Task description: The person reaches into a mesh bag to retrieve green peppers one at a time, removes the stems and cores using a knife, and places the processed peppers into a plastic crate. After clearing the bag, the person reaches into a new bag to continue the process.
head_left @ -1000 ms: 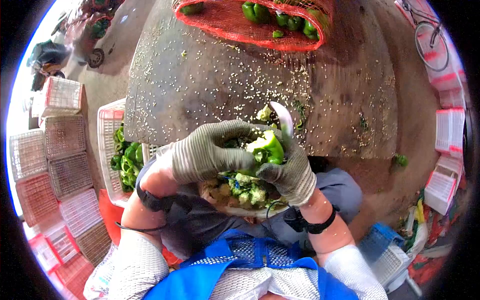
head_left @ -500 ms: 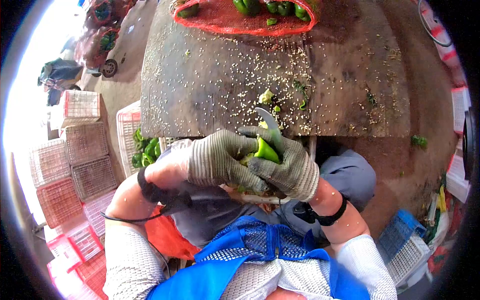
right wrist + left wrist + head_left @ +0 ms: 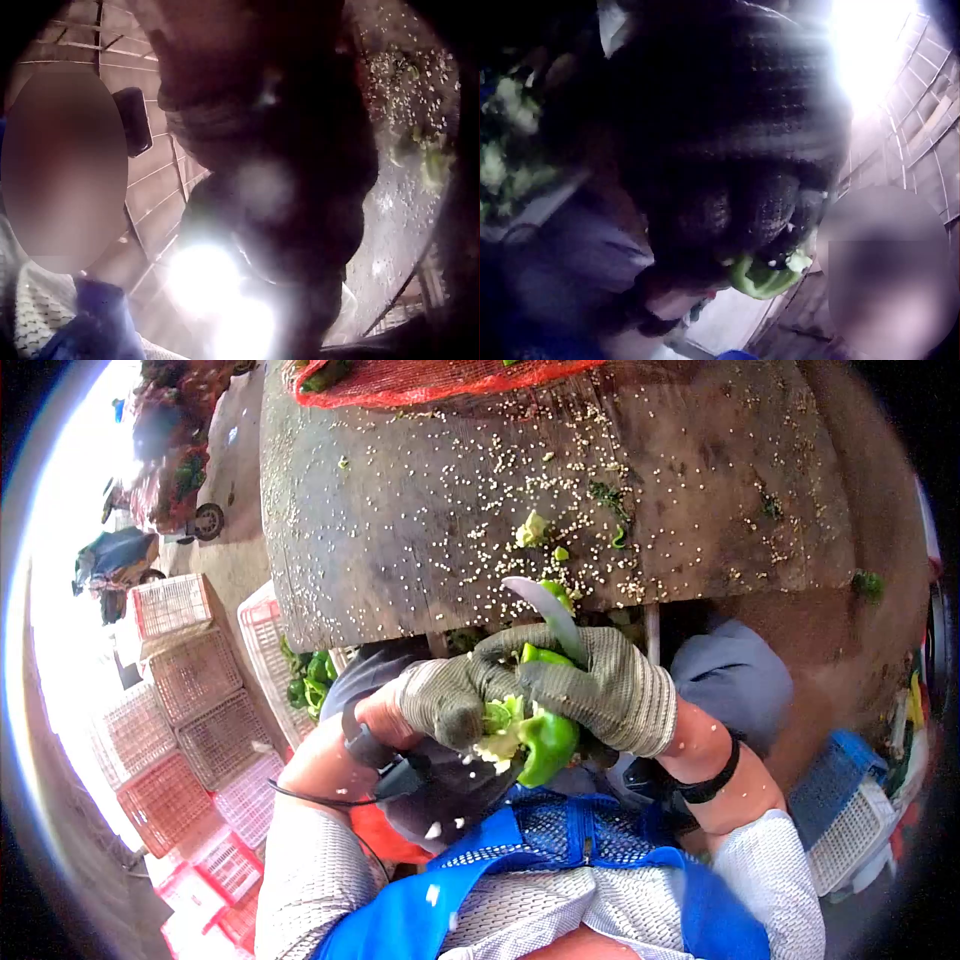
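Observation:
In the head view, both hands wear grey-green knit gloves and meet above the lap. My right hand (image 3: 620, 690) grips a curved knife (image 3: 550, 610), its pale blade angled up past the fingers. The same hand holds a cut green bell pepper (image 3: 550, 748), with the thumb across it. My left hand (image 3: 450, 695) holds the pepper's pale, seedy core (image 3: 500, 735) at the pepper's left side. Loose white seeds fall below it. In the left wrist view, a green pepper edge (image 3: 761, 279) shows past the dark glove; the right wrist view is mostly dark glove.
A seed-strewn wooden board (image 3: 420, 560) lies ahead, with a pale pepper scrap (image 3: 532, 530) on it. A red mesh sack (image 3: 440, 385) lies at its far edge. Left of the legs, a crate (image 3: 262, 625) holds green peppers; stacked crates (image 3: 180, 660) stand further left.
The hands have tipped the pepper, and its pale core now shows between them. Seeds fall toward the lap. The head view has shifted, so the mesh sack is mostly out of frame.

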Demonstrator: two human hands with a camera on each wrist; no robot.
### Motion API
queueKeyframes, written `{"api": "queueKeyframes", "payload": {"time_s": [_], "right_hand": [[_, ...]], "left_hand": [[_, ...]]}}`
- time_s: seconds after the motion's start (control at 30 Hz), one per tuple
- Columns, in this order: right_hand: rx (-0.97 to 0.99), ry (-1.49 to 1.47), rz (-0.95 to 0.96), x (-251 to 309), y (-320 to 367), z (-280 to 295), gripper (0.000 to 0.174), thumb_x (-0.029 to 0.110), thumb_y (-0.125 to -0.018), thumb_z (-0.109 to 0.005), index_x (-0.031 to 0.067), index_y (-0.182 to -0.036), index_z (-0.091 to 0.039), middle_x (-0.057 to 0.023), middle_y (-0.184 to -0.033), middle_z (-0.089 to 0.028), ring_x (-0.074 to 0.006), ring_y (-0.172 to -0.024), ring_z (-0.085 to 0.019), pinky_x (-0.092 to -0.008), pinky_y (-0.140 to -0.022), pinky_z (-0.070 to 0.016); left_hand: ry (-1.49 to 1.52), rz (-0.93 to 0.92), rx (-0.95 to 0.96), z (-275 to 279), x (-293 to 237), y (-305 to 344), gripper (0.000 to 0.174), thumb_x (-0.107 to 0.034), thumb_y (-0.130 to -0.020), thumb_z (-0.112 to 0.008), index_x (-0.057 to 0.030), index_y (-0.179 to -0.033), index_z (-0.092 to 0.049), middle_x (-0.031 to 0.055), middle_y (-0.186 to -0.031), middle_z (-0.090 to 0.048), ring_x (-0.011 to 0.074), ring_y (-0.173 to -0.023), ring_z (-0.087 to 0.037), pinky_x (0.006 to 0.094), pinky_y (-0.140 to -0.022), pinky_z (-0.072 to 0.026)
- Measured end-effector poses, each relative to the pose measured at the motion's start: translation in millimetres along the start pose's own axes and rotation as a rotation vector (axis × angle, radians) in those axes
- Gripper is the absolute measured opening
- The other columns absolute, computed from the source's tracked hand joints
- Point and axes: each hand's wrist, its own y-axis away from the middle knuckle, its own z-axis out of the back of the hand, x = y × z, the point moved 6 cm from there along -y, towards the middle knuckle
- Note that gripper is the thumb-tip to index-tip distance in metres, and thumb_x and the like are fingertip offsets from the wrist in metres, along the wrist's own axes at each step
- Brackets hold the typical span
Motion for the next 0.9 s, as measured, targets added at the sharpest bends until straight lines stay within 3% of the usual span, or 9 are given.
{"api": "queueKeyframes", "payload": {"time_s": [0.27, 0.37, 0.47, 0.6, 0.7, 0.73, 0.77, 0.83, 0.9], "right_hand": [[-0.261, -0.137, -0.104, -37.7, -32.9, 14.4, 0.032, 0.026, -0.098, -0.057, 0.0040, -0.120, -0.064, -0.0041, -0.096, -0.066, -0.0096, -0.087, -0.058, -0.0267, -0.078, -0.0472], [-0.378, -0.104, -0.096, -37.3, -29.4, 28.4, 0.035, 0.032, -0.099, -0.054, 0.0049, -0.117, -0.066, -0.0038, -0.099, -0.065, -0.0108, -0.093, -0.057, -0.0271, -0.085, -0.0459], [-0.414, 0.006, -0.080, -34.2, -26.3, 25.4, 0.043, 0.038, -0.098, -0.053, 0.0030, -0.121, -0.062, -0.0058, -0.107, -0.065, -0.0139, -0.097, -0.058, -0.0289, -0.090, -0.0457], [-0.267, -0.124, -0.007, -29.3, -30.2, -6.9, 0.060, 0.052, -0.094, -0.057, 0.0008, -0.126, -0.054, -0.0082, -0.107, -0.065, -0.0183, -0.097, -0.062, -0.0318, -0.090, -0.0503], [-0.359, -0.191, 0.065, -21.7, -23.5, -26.3, 0.077, 0.061, -0.090, -0.057, 0.0019, -0.137, -0.042, -0.0119, -0.104, -0.064, -0.0170, -0.078, -0.065, -0.0324, -0.068, -0.0567], [-0.156, -0.156, -0.030, -16.7, -17.2, -28.2, 0.077, 0.061, -0.090, -0.055, 0.0022, -0.137, -0.039, -0.0133, -0.099, -0.066, -0.0123, -0.049, -0.055, -0.0284, -0.045, -0.0494], [-0.229, -0.220, 0.013, -13.0, -15.9, -34.5, 0.075, 0.061, -0.091, -0.054, 0.0020, -0.135, -0.040, -0.0150, -0.095, -0.067, -0.0098, -0.033, -0.040, -0.0265, -0.033, -0.0374], [-0.274, -0.201, -0.004, -11.0, -9.2, -35.2, 0.072, 0.059, -0.092, -0.053, 0.0016, -0.134, -0.041, -0.0158, -0.095, -0.068, -0.0114, -0.034, -0.043, -0.0265, -0.033, -0.0379], [-0.332, -0.182, 0.087, -4.9, -7.9, -44.5, 0.077, 0.061, -0.092, -0.053, 0.0003, -0.137, -0.037, -0.0150, -0.095, -0.069, -0.0117, -0.042, -0.050, -0.0254, -0.037, -0.0404]], "left_hand": [[-0.440, 0.415, -0.094, 25.7, -36.7, 29.7, 0.082, -0.006, -0.044, -0.097, -0.0032, -0.119, -0.065, 0.0020, -0.103, -0.071, 0.0111, -0.091, -0.063, 0.0279, -0.084, -0.0531], [-0.066, 0.109, -0.397, 29.1, -45.0, 37.5, 0.081, -0.005, -0.052, -0.093, -0.0034, -0.126, -0.060, 0.0033, -0.109, -0.070, 0.0119, -0.101, -0.062, 0.0287, -0.090, -0.0512], [-0.836, -0.272, -0.410, 17.6, -47.2, 31.3, 0.074, -0.027, -0.069, -0.087, -0.0093, -0.133, -0.056, 0.0165, -0.107, -0.071, 0.0204, -0.093, -0.070, 0.0307, -0.085, -0.0536], [-0.993, -0.578, -0.567, -1.3, -25.5, 43.9, 0.030, -0.016, -0.084, -0.071, -0.0122, -0.113, -0.066, 0.0122, -0.099, -0.070, 0.0233, -0.087, -0.069, 0.0343, -0.076, -0.0538], [-0.974, -0.680, -0.665, -15.0, -33.5, 100.5, 0.037, -0.016, -0.082, -0.074, -0.0044, -0.116, -0.065, 0.0133, -0.109, -0.070, 0.0220, -0.096, -0.069, 0.0303, -0.084, -0.0526], [-0.762, -0.808, -0.626, -17.9, -33.3, 130.3, 0.036, -0.011, -0.083, -0.072, -0.0013, -0.118, -0.064, 0.0139, -0.115, -0.068, 0.0224, -0.102, -0.066, 0.0303, -0.089, -0.0512], [-0.527, -0.787, -0.781, -14.3, -20.2, 149.5, 0.032, -0.005, -0.085, -0.069, -0.0008, -0.117, -0.065, 0.0118, -0.118, -0.067, 0.0215, -0.107, -0.063, 0.0314, -0.092, -0.0499], [-0.308, -0.875, -1.165, -5.5, -7.5, 204.1, 0.023, -0.008, -0.090, -0.068, -0.0018, -0.112, -0.067, 0.0071, -0.114, -0.067, 0.0150, -0.103, -0.062, 0.0286, -0.089, -0.0505], [-0.274, -0.363, -1.557, 31.4, 30.3, 268.0, 0.019, -0.015, -0.093, -0.067, -0.0058, -0.109, -0.068, -0.0033, -0.091, -0.067, 0.0057, -0.076, -0.056, 0.0261, -0.065, -0.0468]]}}
